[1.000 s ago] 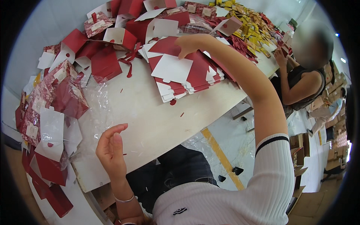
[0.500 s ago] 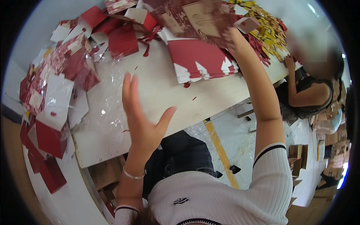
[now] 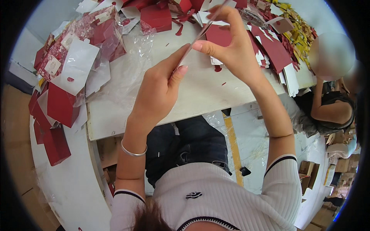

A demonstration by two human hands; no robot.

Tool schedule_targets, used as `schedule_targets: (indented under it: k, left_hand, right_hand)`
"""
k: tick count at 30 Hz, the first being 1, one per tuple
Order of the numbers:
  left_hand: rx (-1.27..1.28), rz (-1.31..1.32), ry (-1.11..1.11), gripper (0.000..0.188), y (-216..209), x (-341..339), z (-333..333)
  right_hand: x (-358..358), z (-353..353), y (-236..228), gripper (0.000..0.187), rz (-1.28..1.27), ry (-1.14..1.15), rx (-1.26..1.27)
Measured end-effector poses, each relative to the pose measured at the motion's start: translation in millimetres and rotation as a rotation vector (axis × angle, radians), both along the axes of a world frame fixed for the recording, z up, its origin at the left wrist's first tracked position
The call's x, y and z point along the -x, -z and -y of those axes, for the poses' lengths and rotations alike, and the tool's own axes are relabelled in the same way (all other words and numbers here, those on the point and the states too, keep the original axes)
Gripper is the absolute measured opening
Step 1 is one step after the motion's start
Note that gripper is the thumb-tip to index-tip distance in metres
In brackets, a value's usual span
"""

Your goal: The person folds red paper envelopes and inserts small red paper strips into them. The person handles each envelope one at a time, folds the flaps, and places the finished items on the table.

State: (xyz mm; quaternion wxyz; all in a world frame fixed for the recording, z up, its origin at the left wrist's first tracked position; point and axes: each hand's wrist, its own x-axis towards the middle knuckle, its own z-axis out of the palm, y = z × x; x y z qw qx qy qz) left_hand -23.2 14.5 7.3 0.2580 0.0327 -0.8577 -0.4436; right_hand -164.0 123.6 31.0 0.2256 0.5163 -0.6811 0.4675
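Observation:
A thin, flat printed dark red cardboard box blank (image 3: 186, 57) is held up at a slant over the table, seen almost edge-on. My left hand (image 3: 156, 90) grips its lower end, thumb on one side and fingers on the other. Higher up, my right hand (image 3: 235, 48) pinches it by the edge, thumb lower and fingers curled near the top. Behind my right hand lies a stack of flat red blanks (image 3: 218, 35) with white tabs, partly hidden. More red blanks (image 3: 274, 54) lean at its right, white edges showing.
Folded red boxes (image 3: 58, 102) and plastic-wrapped printed packs (image 3: 96, 30) crowd the left of the white table (image 3: 115, 119). A yellow heap of small packets (image 3: 287, 25) lies at the far right. Beside it sits another person (image 3: 327, 102). A yellow floor stripe (image 3: 233, 148) runs below.
My right hand has brought the printed blank nearer and turned it edge-on. My left hand, open and empty before, has risen and closed on its lower end. The view has shifted.

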Motion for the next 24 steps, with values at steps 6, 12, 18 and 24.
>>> schedule_targets:
  k: [6, 12, 18, 24]
  left_hand:
    - [-0.400, -0.020, 0.104, 0.028, 0.7, -4.9, 3.4]
    - [-0.630, -0.004, 0.241, 0.028, -1.1, -8.6, 7.1]
    - [-0.438, -0.125, 0.003, 0.051, 13.2, 3.6, 20.0]
    - [0.463, -0.068, -0.221, 0.106, 11.2, 1.4, -2.6]
  right_hand:
    - [-1.9, 0.0, 8.6, 0.067, -0.055, -0.150, 0.272]
    - [-16.8, -6.9, -0.4, 0.028, -0.401, 0.028, -0.010]
    - [-18.8, -9.2, -8.0, 0.025, 0.179, -0.214, -0.482]
    - [4.9, 7.3, -13.0, 0.031, 0.293, -0.246, -0.364]
